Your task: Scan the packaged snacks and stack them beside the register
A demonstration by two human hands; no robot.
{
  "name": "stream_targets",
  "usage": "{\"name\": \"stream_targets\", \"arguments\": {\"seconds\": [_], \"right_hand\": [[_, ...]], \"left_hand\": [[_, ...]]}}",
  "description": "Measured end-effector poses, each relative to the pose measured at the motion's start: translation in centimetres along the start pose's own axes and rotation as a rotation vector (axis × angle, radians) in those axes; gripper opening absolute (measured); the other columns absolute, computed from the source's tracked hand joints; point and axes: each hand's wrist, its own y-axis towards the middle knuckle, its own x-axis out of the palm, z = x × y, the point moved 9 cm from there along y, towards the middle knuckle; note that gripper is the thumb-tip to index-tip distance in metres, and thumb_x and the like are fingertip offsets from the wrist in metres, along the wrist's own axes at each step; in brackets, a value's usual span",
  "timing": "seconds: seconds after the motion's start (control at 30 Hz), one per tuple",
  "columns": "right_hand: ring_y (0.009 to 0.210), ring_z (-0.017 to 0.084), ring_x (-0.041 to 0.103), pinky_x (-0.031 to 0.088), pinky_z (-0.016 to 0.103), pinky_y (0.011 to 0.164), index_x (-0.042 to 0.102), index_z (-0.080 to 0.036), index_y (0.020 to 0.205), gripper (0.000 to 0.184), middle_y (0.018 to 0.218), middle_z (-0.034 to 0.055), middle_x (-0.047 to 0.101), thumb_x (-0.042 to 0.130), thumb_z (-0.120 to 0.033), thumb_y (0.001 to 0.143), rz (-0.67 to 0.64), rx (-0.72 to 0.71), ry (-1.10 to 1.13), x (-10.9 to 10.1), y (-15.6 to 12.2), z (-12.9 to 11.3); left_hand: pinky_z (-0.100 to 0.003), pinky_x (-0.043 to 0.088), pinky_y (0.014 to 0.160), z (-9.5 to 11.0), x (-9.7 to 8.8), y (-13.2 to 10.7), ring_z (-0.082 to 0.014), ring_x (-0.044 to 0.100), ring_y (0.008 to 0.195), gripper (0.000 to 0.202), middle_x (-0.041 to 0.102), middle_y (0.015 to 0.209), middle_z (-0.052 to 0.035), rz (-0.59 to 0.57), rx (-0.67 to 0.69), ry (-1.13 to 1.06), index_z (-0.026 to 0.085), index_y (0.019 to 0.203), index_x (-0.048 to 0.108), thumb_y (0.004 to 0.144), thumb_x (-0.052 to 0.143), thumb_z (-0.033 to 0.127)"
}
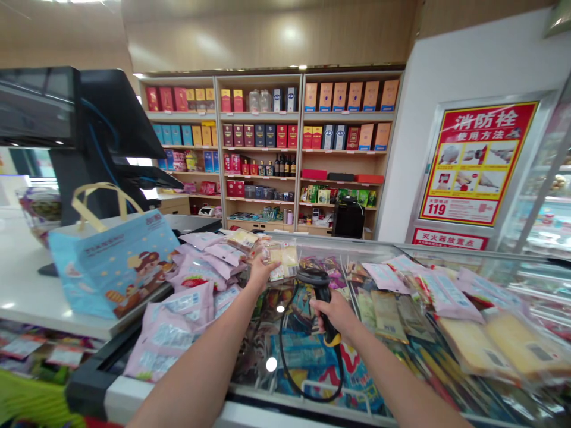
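Note:
My left hand holds up a clear packet of pale yellow food above the glass top of a chest freezer. My right hand grips a black and yellow handheld barcode scanner, its head close to the packet. The scanner's black coiled cable loops down over the glass. Pink-and-white snack packets lie in a heap to the left of my hands. More pink packets and yellow packets lie to the right.
A blue printed tote bag stands on the white checkout counter beside a black till screen. Printed packaging fills the freezer under the glass. Wall shelves of boxes and bottles stand behind, next to a red-and-yellow fire hydrant poster.

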Motion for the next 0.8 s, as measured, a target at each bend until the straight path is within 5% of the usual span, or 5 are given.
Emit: {"name": "stream_targets", "arguments": {"seconds": [0.8], "right_hand": [[0.035,0.010,0.046,0.041,0.023,0.035,0.048,-0.021,0.075,0.024,0.047,-0.0084,0.051,0.067,-0.031,0.065,-0.037,0.001,0.042,0.34,0.37,0.46]], "left_hand": [[-0.035,0.061,0.065,-0.53,-0.17,0.20,-0.0237,0.072,0.067,0.045,0.071,0.070,-0.0025,0.003,-0.031,-0.003,0.015,0.082,0.062,0.046,0.088,0.013]]}}
